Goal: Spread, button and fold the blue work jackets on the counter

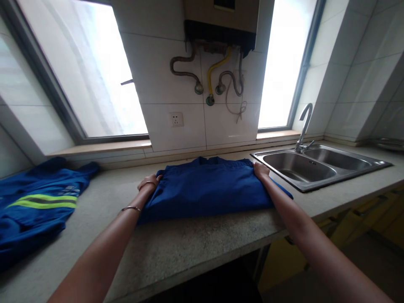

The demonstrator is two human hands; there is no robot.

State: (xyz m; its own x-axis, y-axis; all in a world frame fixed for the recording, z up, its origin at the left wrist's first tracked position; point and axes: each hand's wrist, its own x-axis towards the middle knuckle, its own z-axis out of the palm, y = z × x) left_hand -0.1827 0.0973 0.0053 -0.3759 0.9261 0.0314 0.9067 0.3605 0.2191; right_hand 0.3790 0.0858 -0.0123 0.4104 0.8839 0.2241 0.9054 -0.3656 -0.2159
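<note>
A dark blue folded garment lies spread across the middle of the stone countertop. Its exact kind I cannot make out. At its far left corner, my left hand is closed around the cloth. My right hand grips the far right corner, fingers wrapped over the edge and partly hidden. Both arms reach forward along the sides of the cloth, which lies roughly flat between the hands. A bangle circles my left forearm.
A blue work jacket with a yellow-green reflective stripe lies at the left. On the right, a double steel sink with a tall faucet is set into the counter. A water heater with pipes hangs on the tiled wall between two windows.
</note>
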